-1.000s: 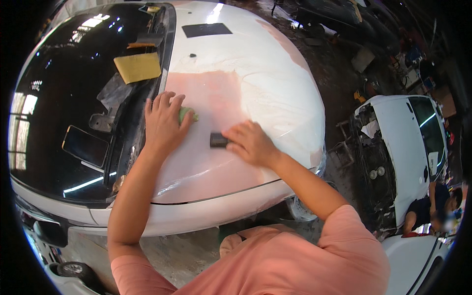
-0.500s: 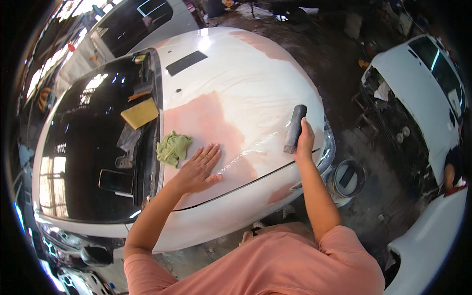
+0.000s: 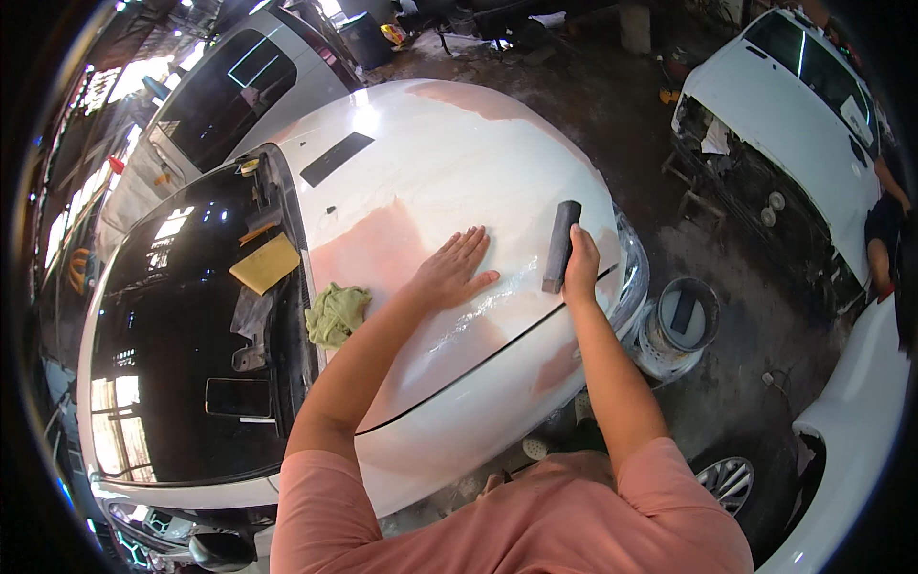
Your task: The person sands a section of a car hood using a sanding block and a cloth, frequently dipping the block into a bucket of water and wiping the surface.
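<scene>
Two bare hands reach over the white hood (image 3: 478, 134) of one car. The left hand (image 3: 457, 268) lies palm down, fingers extended close together and thumb apart; the right hand (image 3: 581, 265), just to its right, grips one long dark block (image 3: 562, 246) along its side, its length pointing away from the person. Whether the block touches the hood cannot be told. One crumpled green cloth (image 3: 337, 316) rests left of the left hand, and one large pinkish patch (image 3: 368, 244) spreads to that hand's left. Beyond the hands, toward the far left, lies one flat dark rectangle (image 3: 337, 160). Farther left of the left hand, by the dark windshield (image 3: 172, 325), are one yellow pad (image 3: 265, 264) and one phone (image 3: 237, 396). To the right hand's lower right stands one round bucket (image 3: 715, 320) with one dark piece (image 3: 683, 311) in it. Half a second ago, the left hand was right beside the cloth, on the pinkish patch; now it is farther toward the car's front, nearer the block. The right hand keeps its hold, whereas a second ago it had the block over the pinkish patch.
</scene>
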A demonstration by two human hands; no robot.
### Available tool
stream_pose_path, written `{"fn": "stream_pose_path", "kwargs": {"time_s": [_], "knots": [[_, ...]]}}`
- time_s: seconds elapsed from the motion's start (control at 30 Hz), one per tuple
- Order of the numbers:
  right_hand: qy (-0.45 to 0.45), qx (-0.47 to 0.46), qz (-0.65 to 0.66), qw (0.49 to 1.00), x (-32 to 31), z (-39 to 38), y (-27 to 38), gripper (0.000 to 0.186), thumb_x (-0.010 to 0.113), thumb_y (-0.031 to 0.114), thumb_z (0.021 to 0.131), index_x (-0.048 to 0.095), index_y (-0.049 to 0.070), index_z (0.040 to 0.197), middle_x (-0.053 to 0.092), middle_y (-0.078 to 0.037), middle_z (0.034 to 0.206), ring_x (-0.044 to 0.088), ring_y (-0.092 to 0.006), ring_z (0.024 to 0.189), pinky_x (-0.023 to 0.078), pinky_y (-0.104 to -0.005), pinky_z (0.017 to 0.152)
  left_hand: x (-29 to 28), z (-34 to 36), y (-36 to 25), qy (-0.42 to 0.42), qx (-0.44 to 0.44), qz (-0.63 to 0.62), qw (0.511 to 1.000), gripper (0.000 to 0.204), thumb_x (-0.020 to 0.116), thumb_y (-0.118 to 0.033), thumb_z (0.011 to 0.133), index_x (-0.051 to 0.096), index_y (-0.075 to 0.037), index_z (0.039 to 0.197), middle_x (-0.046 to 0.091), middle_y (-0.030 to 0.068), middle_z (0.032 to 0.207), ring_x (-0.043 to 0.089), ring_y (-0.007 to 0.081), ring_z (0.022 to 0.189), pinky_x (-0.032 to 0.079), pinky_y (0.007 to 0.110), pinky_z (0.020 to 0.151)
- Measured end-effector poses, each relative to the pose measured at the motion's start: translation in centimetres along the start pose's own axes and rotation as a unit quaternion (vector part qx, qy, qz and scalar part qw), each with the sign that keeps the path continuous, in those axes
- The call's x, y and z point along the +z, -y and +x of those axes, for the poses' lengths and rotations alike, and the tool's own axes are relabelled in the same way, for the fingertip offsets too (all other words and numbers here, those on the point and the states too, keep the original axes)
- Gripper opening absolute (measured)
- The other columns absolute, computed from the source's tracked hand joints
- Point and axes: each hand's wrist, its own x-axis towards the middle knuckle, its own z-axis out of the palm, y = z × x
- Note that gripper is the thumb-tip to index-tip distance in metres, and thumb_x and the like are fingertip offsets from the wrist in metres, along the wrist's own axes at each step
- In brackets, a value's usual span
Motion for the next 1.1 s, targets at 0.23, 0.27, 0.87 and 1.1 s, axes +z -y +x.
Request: {"fn": "stream_pose_path", "kwargs": {"time_s": [0.23,0.27,0.87,1.1], "knots": [[-0.013,-0.025,-0.001,1.0,-0.4,0.2,-0.2,0.044,0.062,0.041,0.11,0.072,-0.002,0.11,0.063,-0.001,0.096,0.055,-0.0137,0.091,0.046,-0.0293,0.086,-0.4,-8.7,-0.3,-0.013,0.038,-0.012,0.999,0.096,0.026,-0.071,0.111,0.025,0.007,0.168,0.023,0.0257,0.177,0.017,0.0349,0.167,0.012,0.045,0.137],[-0.008,-0.023,0.001,1.0,-0.5,0.4,-0.2,0.044,0.062,0.041,0.11,0.072,-0.002,0.111,0.064,-0.002,0.097,0.055,-0.0136,0.091,0.046,-0.0292,0.086,-0.7,-9.7,-0.4,-0.015,0.044,-0.007,0.999,0.095,0.027,-0.07,0.112,0.026,0.007,0.168,0.023,0.0261,0.177,0.018,0.0353,0.167,0.012,0.045,0.137],[-0.012,-0.004,0.02,1.0,-0.4,0.2,-0.2,0.041,0.062,0.039,0.11,0.071,-0.001,0.113,0.062,-0.001,0.097,0.056,-0.014,0.087,0.047,-0.0317,0.082,-1.2,-26.0,-2.0,-0.006,-0.005,-0.035,0.999,0.091,0.033,-0.065,0.112,0.029,0.006,0.167,0.025,0.0276,0.176,0.02,0.0377,0.166,0.013,0.049,0.136],[0.012,0.022,0.019,0.999,-1.1,0.8,-0.5,0.04,0.062,0.04,0.11,0.07,0.002,0.118,0.064,-0.004,0.099,0.062,-0.0159,0.092,0.052,-0.0323,0.079,-1.3,-29.3,-3.0,-0.002,-0.077,-0.089,0.993,0.087,0.042,-0.064,0.11,0.039,0.005,0.163,0.029,0.0268,0.174,0.024,0.0378,0.164,0.018,0.05,0.135]]}}
